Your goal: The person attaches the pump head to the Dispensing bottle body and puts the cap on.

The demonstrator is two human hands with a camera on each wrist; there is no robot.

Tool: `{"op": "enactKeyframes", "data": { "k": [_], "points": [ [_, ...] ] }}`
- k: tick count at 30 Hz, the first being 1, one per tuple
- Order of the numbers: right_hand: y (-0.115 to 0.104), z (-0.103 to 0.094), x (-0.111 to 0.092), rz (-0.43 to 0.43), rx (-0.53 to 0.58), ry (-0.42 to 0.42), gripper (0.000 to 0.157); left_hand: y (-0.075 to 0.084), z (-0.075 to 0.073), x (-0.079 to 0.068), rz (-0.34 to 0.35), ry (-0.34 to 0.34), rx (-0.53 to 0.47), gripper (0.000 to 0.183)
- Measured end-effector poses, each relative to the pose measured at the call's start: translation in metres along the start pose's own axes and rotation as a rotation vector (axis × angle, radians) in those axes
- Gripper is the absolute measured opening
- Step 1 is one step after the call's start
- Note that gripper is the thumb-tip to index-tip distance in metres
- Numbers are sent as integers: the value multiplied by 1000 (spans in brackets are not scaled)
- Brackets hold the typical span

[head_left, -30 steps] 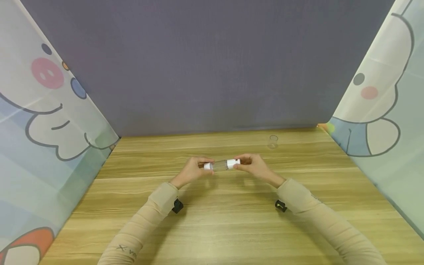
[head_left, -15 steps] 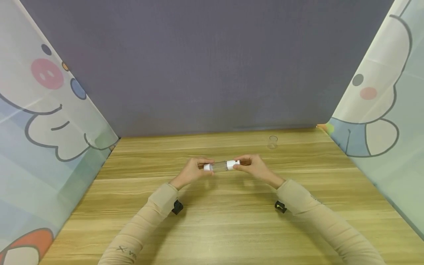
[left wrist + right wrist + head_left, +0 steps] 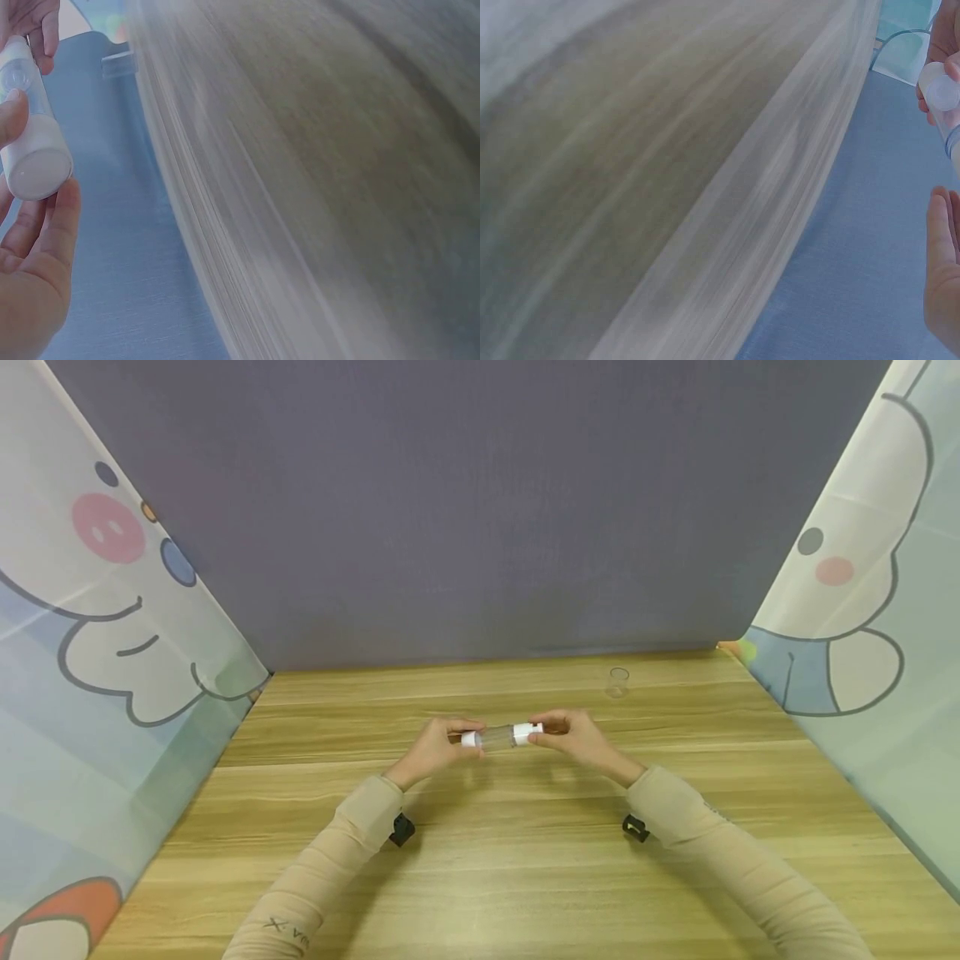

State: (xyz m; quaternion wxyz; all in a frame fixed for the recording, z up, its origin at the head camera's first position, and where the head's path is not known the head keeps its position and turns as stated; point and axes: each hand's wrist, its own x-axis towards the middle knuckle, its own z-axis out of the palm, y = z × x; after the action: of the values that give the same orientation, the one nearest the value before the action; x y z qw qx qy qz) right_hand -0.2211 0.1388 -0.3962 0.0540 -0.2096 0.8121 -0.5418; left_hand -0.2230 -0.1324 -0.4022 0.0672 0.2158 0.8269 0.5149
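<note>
Above the tabletop, a clear bottle with white ends (image 3: 495,738) lies nearly level between both hands. My left hand (image 3: 435,746) pinches its left white end between thumb and fingers; in the left wrist view that round, flat end (image 3: 41,172) faces the camera. My right hand (image 3: 583,742) grips the longer white part at the other end, thumb on the near side and fingers behind. At the frame's edge in the right wrist view, the right hand (image 3: 943,277) is only partly visible, with the bottle (image 3: 941,94) partly cut off.
Toward the back right of the wooden table (image 3: 480,877) stands a small clear cylinder (image 3: 617,683), open at the top. A grey panel (image 3: 480,527) rises behind the table. Cartoon-printed curtains (image 3: 112,610) hang along both sides.
</note>
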Motion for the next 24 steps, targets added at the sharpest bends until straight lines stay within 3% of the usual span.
{"op": "enactKeyframes", "data": {
  "k": [10,24],
  "points": [
    [2,-2,-1,-65,90,-27,41,0,-1,-1,15,0,14,43],
    [3,-1,0,-58,44,-34,39,0,0,1,37,-12,5,44]
  ]
}}
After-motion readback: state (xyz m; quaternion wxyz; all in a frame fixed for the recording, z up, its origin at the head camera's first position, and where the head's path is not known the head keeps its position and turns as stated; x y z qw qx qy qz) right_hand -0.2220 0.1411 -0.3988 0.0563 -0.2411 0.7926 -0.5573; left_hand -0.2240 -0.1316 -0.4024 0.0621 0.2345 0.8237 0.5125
